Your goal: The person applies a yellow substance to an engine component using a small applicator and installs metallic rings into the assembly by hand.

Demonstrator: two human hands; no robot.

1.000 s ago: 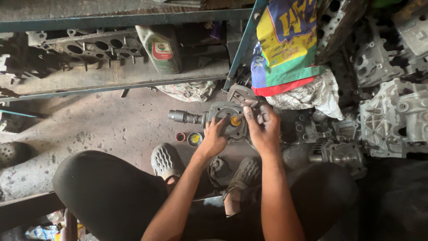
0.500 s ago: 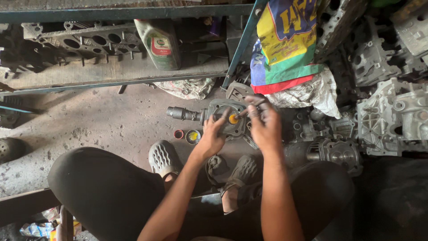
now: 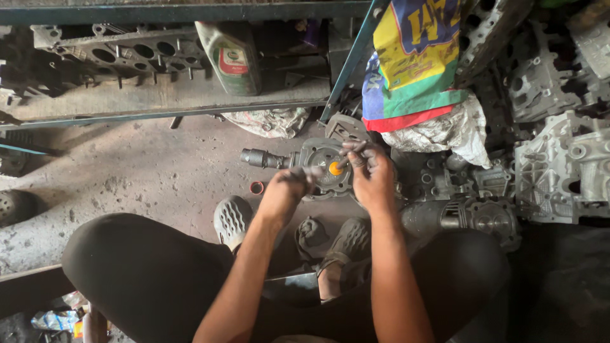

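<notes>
Here, a round grey metal housing (image 3: 325, 166) with a stubby shaft is worked on, low on a dusty concrete floor (image 3: 146, 171). Its orange centre is exposed, so the job appears partly done. The left hand (image 3: 287, 190) is closed against the housing's near edge; the right hand (image 3: 368, 173) pinches a thin tool at the centre. A small red ring (image 3: 257, 187) lies beside it. Engine castings (image 3: 559, 159) and a shelf (image 3: 165, 101) crowd the workshop.
</notes>
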